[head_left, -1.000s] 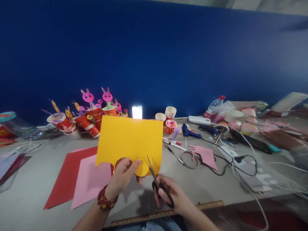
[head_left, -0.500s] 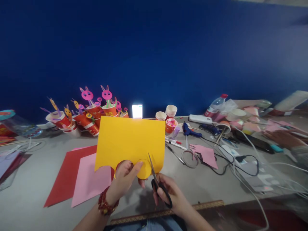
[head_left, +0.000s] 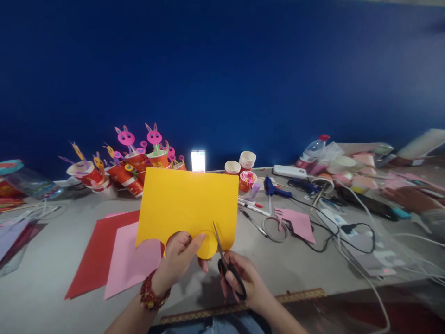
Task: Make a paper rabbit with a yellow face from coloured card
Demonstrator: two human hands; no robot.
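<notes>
A large yellow sheet of paper (head_left: 187, 199) is held up over the table in my left hand (head_left: 180, 260). Rounded notches run along its lower edge. My left thumb presses on a yellow disc shape (head_left: 207, 245) at that edge, and the fingers pass behind the sheet. My right hand (head_left: 245, 276) is closed around the black handles of the scissors (head_left: 223, 260). Their blades lie against the sheet just right of the disc, and the tip points upward. Beneath, a pink sheet (head_left: 128, 264) overlaps a red sheet (head_left: 92, 260) on the tabletop.
Red paper cups (head_left: 158, 158) with paper bunny figures stand at the back left. Behind the sheet glows a phone screen (head_left: 198, 161). To the right lie a blue glue gun (head_left: 274, 188), pens, tangled cables and a power strip (head_left: 361, 253). Another person's hand (head_left: 405, 197) is far right.
The yellow sheet and both hands have shifted very slightly left. The scissors remain against the sheet beside the disc, and both hands keep their hold.
</notes>
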